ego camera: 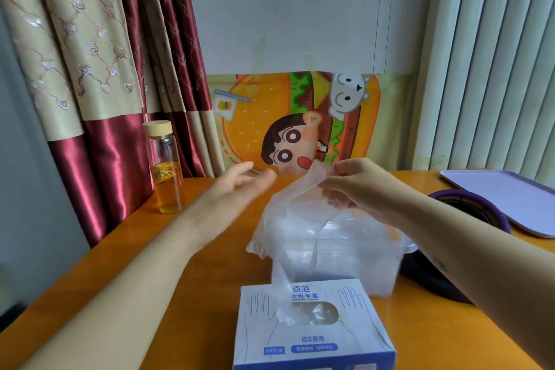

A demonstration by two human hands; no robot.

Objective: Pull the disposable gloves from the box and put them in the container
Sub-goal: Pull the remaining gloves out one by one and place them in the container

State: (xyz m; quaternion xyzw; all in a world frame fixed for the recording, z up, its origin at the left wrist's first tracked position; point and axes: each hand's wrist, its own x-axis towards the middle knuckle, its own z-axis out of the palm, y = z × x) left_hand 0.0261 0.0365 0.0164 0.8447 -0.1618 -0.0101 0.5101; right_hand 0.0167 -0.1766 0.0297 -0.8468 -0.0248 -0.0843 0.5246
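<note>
A right hand (pixel 357 183) pinched a clear plastic glove (pixel 288 213) in a closed grip, holding it above a clear container (pixel 381 273) on an orange worktop (pixel 420 339). The glove's tail trailed down to the opening of the glove box (pixel 312 342) nearer the camera. The left hand (pixel 240 186) hovered alongside, its grip open and empty.

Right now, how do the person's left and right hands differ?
The left hand is open and holds nothing; the right hand pinches a thin clear plastic glove. The left hand is blurred, left of the clear plastic container; the right hand is sharp, above it. Both are raised over the orange table.
</note>
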